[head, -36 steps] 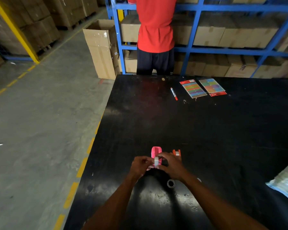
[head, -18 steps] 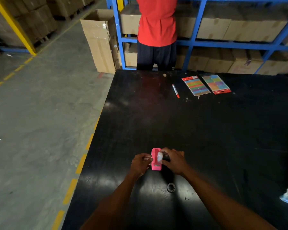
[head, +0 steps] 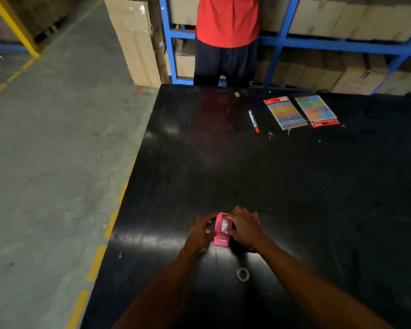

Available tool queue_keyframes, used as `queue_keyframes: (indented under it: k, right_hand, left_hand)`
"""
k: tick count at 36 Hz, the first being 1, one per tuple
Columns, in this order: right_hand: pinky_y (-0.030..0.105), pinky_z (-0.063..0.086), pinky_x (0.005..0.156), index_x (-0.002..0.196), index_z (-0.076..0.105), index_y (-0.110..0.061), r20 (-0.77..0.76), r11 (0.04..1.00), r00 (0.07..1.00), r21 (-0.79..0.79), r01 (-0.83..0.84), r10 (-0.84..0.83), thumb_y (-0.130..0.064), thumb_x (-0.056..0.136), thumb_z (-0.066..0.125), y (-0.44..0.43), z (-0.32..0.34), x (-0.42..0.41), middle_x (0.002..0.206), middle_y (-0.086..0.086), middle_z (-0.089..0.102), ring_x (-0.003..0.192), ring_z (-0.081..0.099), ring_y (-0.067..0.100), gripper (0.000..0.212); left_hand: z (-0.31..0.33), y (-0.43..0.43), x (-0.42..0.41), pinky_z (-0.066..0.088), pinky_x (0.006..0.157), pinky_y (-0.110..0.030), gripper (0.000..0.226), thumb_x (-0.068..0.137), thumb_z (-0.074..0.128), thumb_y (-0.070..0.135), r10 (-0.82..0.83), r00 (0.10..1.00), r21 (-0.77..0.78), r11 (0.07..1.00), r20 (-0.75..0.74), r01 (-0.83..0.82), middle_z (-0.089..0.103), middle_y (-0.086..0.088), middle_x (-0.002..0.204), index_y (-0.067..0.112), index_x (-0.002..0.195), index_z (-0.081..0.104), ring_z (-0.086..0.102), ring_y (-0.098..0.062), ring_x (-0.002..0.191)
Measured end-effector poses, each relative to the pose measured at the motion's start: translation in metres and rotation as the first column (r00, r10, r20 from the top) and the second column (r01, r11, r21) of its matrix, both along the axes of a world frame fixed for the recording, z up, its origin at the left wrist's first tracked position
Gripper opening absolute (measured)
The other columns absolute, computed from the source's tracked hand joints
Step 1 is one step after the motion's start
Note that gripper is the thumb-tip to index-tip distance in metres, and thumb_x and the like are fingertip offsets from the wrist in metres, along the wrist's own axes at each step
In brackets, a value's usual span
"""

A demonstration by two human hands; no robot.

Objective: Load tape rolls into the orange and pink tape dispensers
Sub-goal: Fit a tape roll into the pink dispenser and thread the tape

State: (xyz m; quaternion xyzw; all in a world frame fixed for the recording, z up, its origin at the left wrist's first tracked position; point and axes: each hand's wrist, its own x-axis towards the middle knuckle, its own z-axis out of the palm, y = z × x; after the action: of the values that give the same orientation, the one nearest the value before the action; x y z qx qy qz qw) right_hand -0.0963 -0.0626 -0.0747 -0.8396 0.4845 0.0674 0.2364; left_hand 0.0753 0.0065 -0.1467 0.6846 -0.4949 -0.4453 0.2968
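Pink dispenser [head: 221, 231] sits on the black table [head: 294, 186], near its left edge and close to me; everything else I place off it. My left hand [head: 199, 233] braces its left side, fingers pressed flat against the shell more than wrapped around it. My right hand [head: 243, 230] is closed on the white tape roll [head: 224, 225], thumb and fingertips pinching it as it goes down into the top of the dispenser. I judge the roll only partly seated (can't see the hub, my fingers cover it). Orange dispenser isn't visible; it may be hidden behind my right hand, can't tell. A small dark ring [head: 242, 274] lies on the table on the near side of the pink dispenser, apart from it; looks like a core or spool piece, not sure. Risks: roll goes in cocked and jams if I push off-axis; dispenser skids on the glossy top if the left hand slackens; free tape end sticks back to the roll before it reaches the cutter at the near end. If that ring belongs inside, the roll won't spin properly.
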Motion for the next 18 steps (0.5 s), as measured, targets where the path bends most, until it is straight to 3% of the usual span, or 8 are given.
queue_keyframes:
  k: [2,4,6,9,11,13,18]
  right_hand:
    - [0.043,0.031,0.092,0.122,0.06,-0.03,0.0,1.0,1.0,0.003,-0.013,0.013,-0.044,0.086,0.059,-0.002,0.0,0.001,0.115,0.0,0.049,0.113,0.046,0.022,0.038]
    - [0.044,0.031,0.095,0.119,0.061,-0.027,-0.018,0.999,0.999,-0.001,-0.034,0.034,-0.044,0.087,0.059,-0.003,0.0,0.003,0.115,0.001,0.049,0.113,0.045,0.022,0.037]
    - [0.045,0.031,0.097,0.118,0.061,-0.025,-0.063,0.998,0.996,-0.016,-0.068,0.067,-0.045,0.088,0.059,-0.006,0.0,0.005,0.118,0.001,0.048,0.113,0.044,0.022,0.037]
    - [0.048,0.031,0.099,0.114,0.062,-0.023,-0.123,0.994,0.986,-0.008,-0.112,0.11,-0.042,0.089,0.058,-0.011,0.0,0.008,0.119,0.002,0.048,0.114,0.044,0.024,0.032]
    - [0.051,0.03,0.101,0.114,0.064,-0.023,-0.17,0.99,0.976,0.028,-0.135,0.138,-0.042,0.089,0.059,-0.016,0.0,0.012,0.119,0.002,0.047,0.115,0.045,0.026,0.031]
    - [0.054,0.029,0.103,0.115,0.065,-0.024,-0.204,0.986,0.966,0.083,-0.148,0.162,-0.043,0.089,0.06,-0.023,0.0,0.015,0.121,0.003,0.047,0.117,0.045,0.027,0.033]
    - [0.055,0.025,0.104,0.113,0.065,-0.022,-0.182,0.975,0.969,0.174,-0.136,0.167,-0.044,0.087,0.063,-0.035,0.001,0.016,0.119,0.004,0.048,0.117,0.048,0.028,0.034]
  left_hand:
    - [-0.007,0.001,0.0,0.051,0.095,-0.032,0.06,0.074,0.076,0.04,-0.009,1.0,0.0,1.0,0.006,0.009,0.062,0.002,0.125,0.031,0.129,0.056,0.06,-0.011,0.112]
    - [-0.005,0.002,-0.002,0.05,0.096,-0.032,0.06,0.075,0.077,0.031,0.006,1.0,-0.022,1.0,-0.004,-0.006,0.06,-0.001,0.126,0.024,0.131,0.055,0.058,-0.012,0.112]
    - [-0.004,0.0,-0.001,0.049,0.099,-0.029,0.066,0.078,0.076,0.025,-0.042,0.999,-0.055,0.998,-0.011,0.041,0.053,0.001,0.133,0.023,0.137,0.048,0.053,-0.009,0.119]
    - [-0.004,-0.007,0.005,0.039,0.102,-0.011,0.075,0.079,0.075,0.031,-0.152,0.988,-0.068,0.986,0.037,0.155,0.045,0.007,0.134,0.025,0.145,0.039,0.045,-0.002,0.122]
    - [-0.004,-0.014,0.007,0.045,0.1,-0.021,0.073,0.078,0.074,0.026,-0.21,0.976,-0.045,0.976,0.056,0.213,0.047,0.002,0.132,0.028,0.143,0.041,0.048,-0.01,0.122]
    - [-0.004,-0.018,0.009,0.051,0.096,-0.035,0.073,0.075,0.073,0.02,-0.233,0.97,-0.036,0.971,0.064,0.236,0.049,-0.002,0.13,0.032,0.141,0.044,0.052,-0.016,0.119]
    - [-0.007,-0.019,0.007,0.049,0.074,-0.02,0.072,0.074,0.073,0.002,-0.189,0.982,-0.021,0.982,0.02,0.19,0.047,-0.004,0.128,0.032,0.135,0.048,0.058,-0.02,0.106]
